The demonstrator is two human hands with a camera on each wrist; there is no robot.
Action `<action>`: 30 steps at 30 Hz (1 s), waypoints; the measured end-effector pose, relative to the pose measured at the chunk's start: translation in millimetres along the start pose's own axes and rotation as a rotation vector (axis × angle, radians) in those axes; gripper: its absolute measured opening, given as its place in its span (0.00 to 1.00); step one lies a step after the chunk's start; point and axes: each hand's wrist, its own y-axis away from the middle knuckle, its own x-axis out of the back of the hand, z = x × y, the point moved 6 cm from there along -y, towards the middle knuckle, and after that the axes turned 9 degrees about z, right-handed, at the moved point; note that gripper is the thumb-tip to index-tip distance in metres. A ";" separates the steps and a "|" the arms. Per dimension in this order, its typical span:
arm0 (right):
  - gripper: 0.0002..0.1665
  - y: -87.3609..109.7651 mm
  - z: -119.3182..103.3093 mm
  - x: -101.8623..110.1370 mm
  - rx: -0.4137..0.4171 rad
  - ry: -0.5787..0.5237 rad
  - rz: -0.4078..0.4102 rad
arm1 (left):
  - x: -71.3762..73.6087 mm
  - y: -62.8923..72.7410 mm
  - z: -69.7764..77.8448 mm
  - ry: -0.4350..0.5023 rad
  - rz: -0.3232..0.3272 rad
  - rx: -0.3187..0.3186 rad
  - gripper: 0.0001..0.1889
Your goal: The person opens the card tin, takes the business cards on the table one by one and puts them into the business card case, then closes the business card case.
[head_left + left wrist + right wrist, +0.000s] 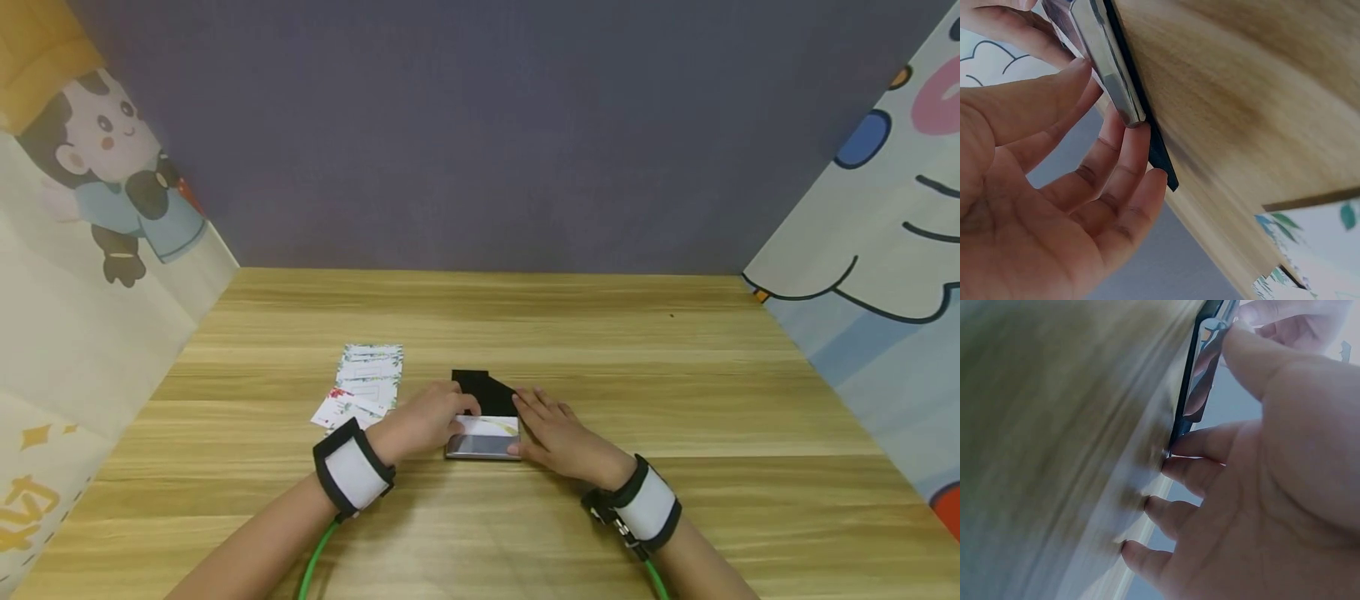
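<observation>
A flat, shiny card case (482, 447) lies on the table, with a white card (487, 426) at its top and a black flap (486, 392) spread out behind. From the left side, my left hand (429, 421) grips the case. In the left wrist view its thumb lies along the upper side, and curled fingertips (1138, 134) meet the metal corner. My right hand (558, 437) rests along the right side with fairly straight fingers. Its thumb touches the right edge of the case, while in the right wrist view the other fingertips (1154, 503) rest on the table beside the black edge.
Left of the case, several white cards with leafy borders (371, 371) lie overlapped on the wooden table (600, 333). A card with red flowers (347, 407) is near my left wrist. A dark panel (480, 133) stands behind the table, with printed walls on both sides.
</observation>
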 end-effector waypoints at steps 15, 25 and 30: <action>0.42 1.1 -0.6 -0.2 0.010 -0.004 0.009 | 6.0 9.1 -7.9 0.062 0.040 0.030 0.16; 0.42 0.9 0.9 0.0 0.005 -0.009 -0.001 | 25.3 26.4 -30.5 0.002 0.105 0.086 0.18; 0.42 1.2 1.6 -0.5 0.015 -0.010 -0.002 | 34.8 38.8 -46.0 -0.026 0.062 0.178 0.18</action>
